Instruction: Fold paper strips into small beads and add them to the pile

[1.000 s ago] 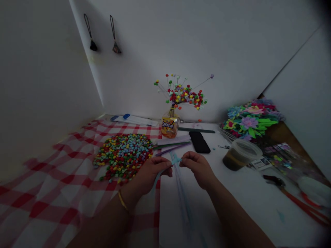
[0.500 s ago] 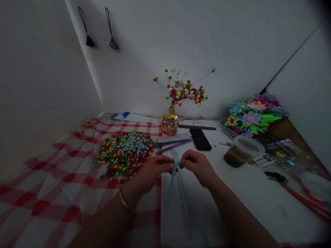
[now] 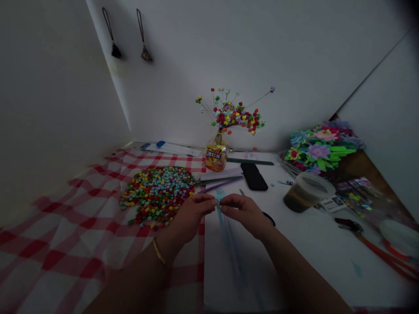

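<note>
Between my two hands is a light blue paper strip (image 3: 221,220), folded or knotted at its upper end, with its long tail hanging toward me. My left hand (image 3: 196,211) pinches that upper end between thumb and fingers. From the other side my right hand (image 3: 245,213) has its thumb and fingers closed on the same spot. More pale blue and lilac strips lie on the white board below, blurred. Partly hidden under my right hand is a pair of scissors (image 3: 269,218), a dark handle loop and the tip showing. Left of my hands lies a heap of small folded paper stars (image 3: 160,192).
Behind stand a cut bottle (image 3: 216,158) with stars on stems and a black phone (image 3: 254,176). To the right are a tub of dark contents (image 3: 306,192), orange-handled pliers (image 3: 376,246) and fuzzy flowers (image 3: 319,148). A red-checked cloth (image 3: 81,244) covers the left side.
Both hands have shifted slightly left and up with the blue strip. Its tail now hangs straighter instead of slanting to the left. The scissors beside my right hand have come into sight.
</note>
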`<state>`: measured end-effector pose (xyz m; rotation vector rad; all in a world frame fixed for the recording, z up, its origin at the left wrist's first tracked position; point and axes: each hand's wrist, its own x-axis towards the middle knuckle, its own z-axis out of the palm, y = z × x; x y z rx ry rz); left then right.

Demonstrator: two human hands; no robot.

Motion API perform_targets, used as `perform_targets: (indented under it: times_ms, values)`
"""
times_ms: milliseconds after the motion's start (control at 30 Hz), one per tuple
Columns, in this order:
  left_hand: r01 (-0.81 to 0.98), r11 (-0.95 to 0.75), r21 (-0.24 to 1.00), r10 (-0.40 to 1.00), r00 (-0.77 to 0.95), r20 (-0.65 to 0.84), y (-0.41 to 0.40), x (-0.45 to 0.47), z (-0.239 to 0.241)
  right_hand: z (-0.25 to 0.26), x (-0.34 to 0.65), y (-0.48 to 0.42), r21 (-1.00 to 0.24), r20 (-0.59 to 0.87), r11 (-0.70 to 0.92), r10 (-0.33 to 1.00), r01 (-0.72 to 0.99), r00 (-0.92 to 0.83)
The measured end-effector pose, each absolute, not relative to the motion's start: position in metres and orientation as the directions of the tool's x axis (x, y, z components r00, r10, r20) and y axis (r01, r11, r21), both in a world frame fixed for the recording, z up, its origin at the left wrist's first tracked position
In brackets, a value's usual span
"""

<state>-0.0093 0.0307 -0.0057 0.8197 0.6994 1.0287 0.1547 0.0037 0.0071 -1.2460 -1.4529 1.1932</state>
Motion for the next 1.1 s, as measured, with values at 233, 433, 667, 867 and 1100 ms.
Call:
perform_targets:
  times_ms: [233, 433, 667, 867, 1100]
  values:
    - [-0.433, 0.266, 0.861, 0.922, 0.375, -0.096, 0.029, -0.007, -0.011, 0.002, 0.147, 0.001, -0.944, 0.082, 0.120, 0.988, 0.307, -0.134]
    - [-0.445, 0.283, 0.849, 0.922, 0.369, -0.114, 0.029, -0.007, -0.010, 0.004, 0.146, 0.000, -0.950, 0.062, 0.105, 0.986, 0.293, -0.152]
    - [-0.489, 0.264, 0.831, 0.943, 0.311, -0.117, 0.030, -0.008, -0.008, 0.007, 0.145, -0.002, -0.953, 0.036, 0.080, 0.988, 0.292, -0.153]
    - [-0.470, 0.231, 0.852, 0.951, 0.295, -0.095, 0.029, -0.008, -0.008, 0.011, 0.146, -0.003, -0.955, -0.048, 0.004, 0.985, 0.296, -0.166]
    - [-0.370, 0.143, 0.918, 0.964, 0.262, -0.044, 0.026, -0.008, -0.006, -0.001, 0.146, 0.001, -0.996, 0.088, 0.088, 0.996, 0.031, -0.013]
